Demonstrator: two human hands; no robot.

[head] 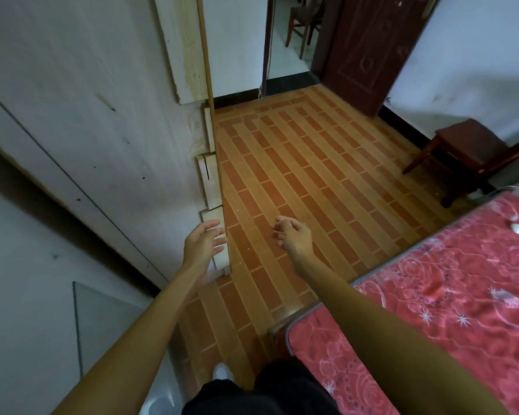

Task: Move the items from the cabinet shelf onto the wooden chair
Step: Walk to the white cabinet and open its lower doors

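Note:
A dark wooden chair (462,154) stands at the right against the white wall, its seat bare. The white cabinet (87,130) fills the left side; only its closed outer panels show, and no shelf or items are visible. My left hand (203,244) reaches forward beside the cabinet's lower front corner, fingers apart, holding nothing. My right hand (294,235) hangs over the tiled floor, fingers loosely curled and empty.
A bed with a red patterned mattress (432,310) takes up the lower right, with small white objects (517,228) on it. An orange tiled floor (297,175) runs ahead to an open doorway with a dark brown door (369,46). A glass pane (102,324) leans at lower left.

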